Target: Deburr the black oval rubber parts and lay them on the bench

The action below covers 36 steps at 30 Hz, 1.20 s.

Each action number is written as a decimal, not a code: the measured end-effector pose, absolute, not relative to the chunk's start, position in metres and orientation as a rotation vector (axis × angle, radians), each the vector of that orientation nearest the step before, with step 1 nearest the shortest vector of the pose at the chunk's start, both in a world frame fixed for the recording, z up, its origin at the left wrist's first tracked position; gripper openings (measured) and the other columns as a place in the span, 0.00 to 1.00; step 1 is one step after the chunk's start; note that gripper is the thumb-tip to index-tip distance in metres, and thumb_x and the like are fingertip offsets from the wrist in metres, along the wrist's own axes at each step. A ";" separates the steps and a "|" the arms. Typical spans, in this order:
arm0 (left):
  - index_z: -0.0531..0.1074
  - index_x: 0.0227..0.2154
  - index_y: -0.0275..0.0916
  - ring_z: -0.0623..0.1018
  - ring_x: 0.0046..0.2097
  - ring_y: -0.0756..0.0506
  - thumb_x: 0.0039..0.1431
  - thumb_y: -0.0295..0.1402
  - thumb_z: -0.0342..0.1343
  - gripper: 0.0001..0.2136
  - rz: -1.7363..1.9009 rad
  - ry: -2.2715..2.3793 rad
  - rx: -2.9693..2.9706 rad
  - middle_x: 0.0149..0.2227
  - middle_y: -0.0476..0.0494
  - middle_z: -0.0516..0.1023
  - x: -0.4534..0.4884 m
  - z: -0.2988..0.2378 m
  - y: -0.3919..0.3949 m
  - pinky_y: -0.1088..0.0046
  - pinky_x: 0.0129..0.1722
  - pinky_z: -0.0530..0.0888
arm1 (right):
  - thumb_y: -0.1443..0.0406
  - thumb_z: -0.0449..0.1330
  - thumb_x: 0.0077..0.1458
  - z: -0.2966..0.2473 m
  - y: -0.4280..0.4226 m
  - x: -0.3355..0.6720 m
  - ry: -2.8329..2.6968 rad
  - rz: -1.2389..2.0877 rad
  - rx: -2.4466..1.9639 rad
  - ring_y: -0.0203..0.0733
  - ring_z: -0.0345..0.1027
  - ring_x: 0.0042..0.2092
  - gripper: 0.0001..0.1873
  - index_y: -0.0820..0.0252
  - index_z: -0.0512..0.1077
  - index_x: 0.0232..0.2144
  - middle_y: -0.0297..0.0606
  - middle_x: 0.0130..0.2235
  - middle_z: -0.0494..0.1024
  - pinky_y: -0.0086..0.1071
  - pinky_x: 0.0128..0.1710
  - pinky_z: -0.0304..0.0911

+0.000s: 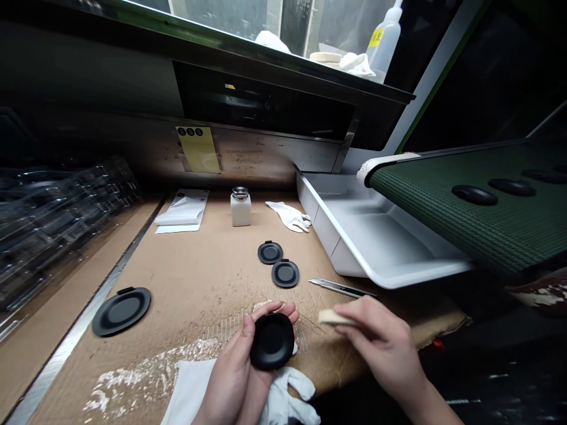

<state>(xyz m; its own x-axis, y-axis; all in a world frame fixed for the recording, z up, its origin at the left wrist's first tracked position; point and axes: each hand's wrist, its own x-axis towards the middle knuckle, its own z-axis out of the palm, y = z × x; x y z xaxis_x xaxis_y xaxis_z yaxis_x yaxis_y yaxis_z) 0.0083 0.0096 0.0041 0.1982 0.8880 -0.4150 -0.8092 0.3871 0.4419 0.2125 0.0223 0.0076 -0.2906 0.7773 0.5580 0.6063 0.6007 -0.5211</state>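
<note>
Black disc (271,341), underside hidden in left hand (233,366)

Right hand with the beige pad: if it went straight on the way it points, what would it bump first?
The beige pad in the right hand would probably reach the black rounded disc held in the left hand first, though depth is hard to judge here.

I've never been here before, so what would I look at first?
Your eye would probably go first to the person's left hand at the bottom middle, holding a black rounded disc, while the right hand beside it pinches a beige pad. Up on the right, a green conveyor belt has more black discs on it, above a white tray.
</note>
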 end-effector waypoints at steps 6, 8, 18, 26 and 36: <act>0.66 0.48 0.29 0.71 0.52 0.36 0.59 0.43 0.46 0.22 1.192 0.652 0.105 0.49 0.27 0.73 0.007 0.005 0.010 0.58 0.56 0.60 | 0.72 0.55 0.55 -0.020 0.030 0.215 -1.942 -0.020 -1.199 0.39 0.69 0.39 0.11 0.57 0.70 0.41 0.37 0.37 0.76 0.33 0.41 0.66; 0.66 0.49 0.29 0.70 0.52 0.35 0.58 0.44 0.46 0.24 1.194 0.648 0.099 0.49 0.26 0.73 0.007 0.005 0.010 0.56 0.55 0.61 | 0.73 0.54 0.56 -0.021 0.031 0.212 -1.976 -0.028 -1.164 0.39 0.69 0.39 0.11 0.58 0.70 0.41 0.38 0.37 0.76 0.34 0.41 0.66; 0.72 0.43 0.33 0.71 0.51 0.35 0.57 0.50 0.41 0.26 1.214 0.576 0.197 0.47 0.30 0.75 0.005 0.001 0.005 0.54 0.50 0.65 | 0.73 0.50 0.56 -0.026 0.024 0.189 -2.193 -0.022 -1.113 0.44 0.63 0.52 0.18 0.59 0.66 0.49 0.43 0.49 0.71 0.41 0.48 0.65; 0.74 0.39 0.34 0.72 0.48 0.37 0.58 0.49 0.41 0.25 1.214 0.609 0.268 0.44 0.32 0.76 0.006 0.004 0.004 0.55 0.50 0.65 | 0.71 0.54 0.54 0.016 0.002 0.217 -2.125 -0.049 -1.026 0.43 0.67 0.45 0.11 0.59 0.71 0.40 0.42 0.41 0.74 0.34 0.42 0.69; 0.68 0.47 0.35 0.75 0.46 0.39 0.57 0.48 0.45 0.23 1.185 0.591 0.214 0.43 0.33 0.77 0.003 0.006 0.003 0.57 0.50 0.66 | 0.70 0.53 0.55 0.022 0.007 0.198 -2.138 0.056 -1.098 0.40 0.67 0.43 0.11 0.57 0.71 0.40 0.40 0.41 0.74 0.35 0.43 0.67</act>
<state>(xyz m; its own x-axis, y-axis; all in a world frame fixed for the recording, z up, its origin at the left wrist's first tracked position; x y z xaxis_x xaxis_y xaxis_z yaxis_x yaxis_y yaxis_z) 0.0028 0.0033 0.0059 0.2476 0.9145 -0.3198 -0.8057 0.3777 0.4562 0.1982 0.0070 0.0222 -0.3769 0.7224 0.5797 0.6911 0.6361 -0.3432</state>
